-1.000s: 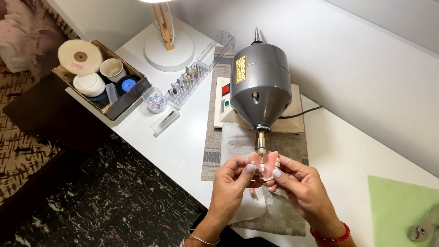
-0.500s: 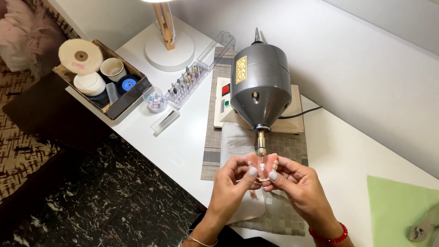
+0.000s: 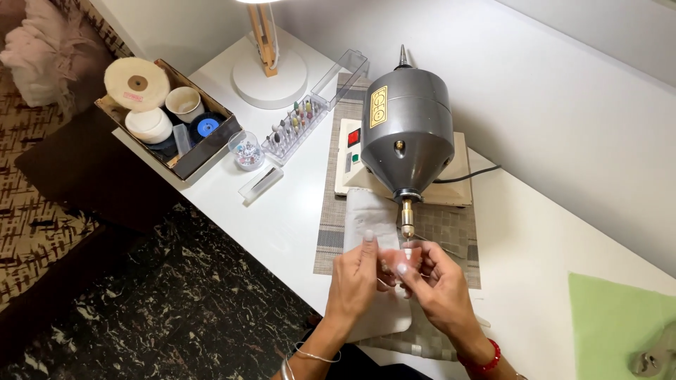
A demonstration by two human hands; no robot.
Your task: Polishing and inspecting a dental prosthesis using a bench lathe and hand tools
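Pink denture piece pinched between both hands under the spindle tip of a grey polishing motor.
Left hand and right hand close together, fingertips clamped on the piece, above a white cloth on a woven mat; bur rack and box of buffing wheels well apart, farther left.

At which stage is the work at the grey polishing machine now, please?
Already set up: the grey polishing motor stands on its woven mat. In hand: the left hand and right hand together hold a small pink dental piece at the brass spindle tip. The round white buffing wheels lie in their box, unmounted. The piece's finish cannot be judged.
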